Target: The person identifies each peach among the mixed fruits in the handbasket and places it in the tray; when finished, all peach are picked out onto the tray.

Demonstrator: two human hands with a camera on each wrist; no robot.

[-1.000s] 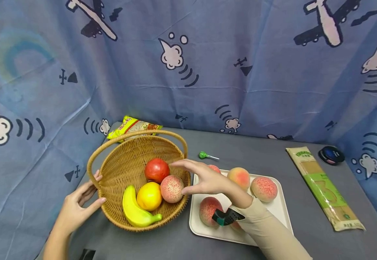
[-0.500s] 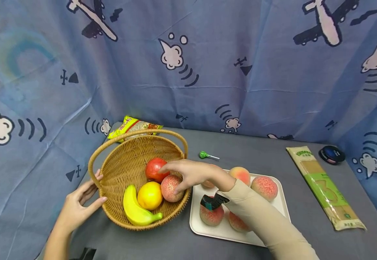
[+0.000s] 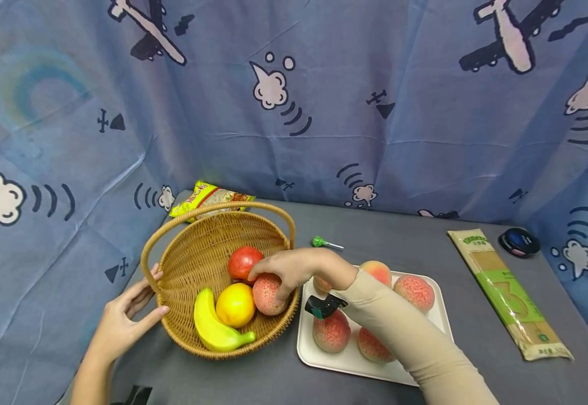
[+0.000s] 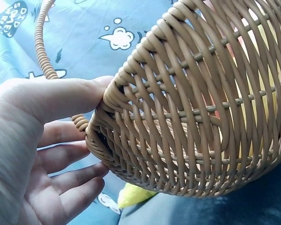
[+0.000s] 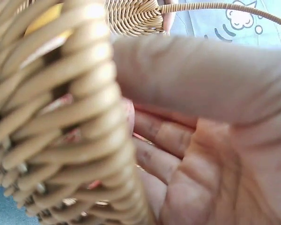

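A wicker basket point(image 3: 187, 253) with an arched handle leans with its opening toward me. Inside lie a banana point(image 3: 215, 326), a yellow orange-like fruit point(image 3: 235, 305), a red pomegranate-like fruit point(image 3: 245, 261) and a speckled peach point(image 3: 267, 295). My left hand point(image 3: 119, 320) grips the basket's left rim, thumb in front and fingers behind, as the left wrist view also shows at the thumb point(image 4: 79, 93). My right hand point(image 3: 291, 270) reaches over the right rim, its thumb and fingers curled round the peach. In the right wrist view the weave hides most of that peach.
Right of the basket, a white tray point(image 3: 309, 360) holds several peaches, partly under my right forearm. A green lollipop point(image 3: 319, 242) lies behind it. Farther right are a long noodle packet point(image 3: 508, 292) and a round dark tin point(image 3: 519, 242). A yellow bag point(image 3: 202, 194) lies behind the basket.
My right hand has moved left and down from the basket's right rim onto the peach, and its fingers have closed round it. The left hand keeps its hold on the rim.
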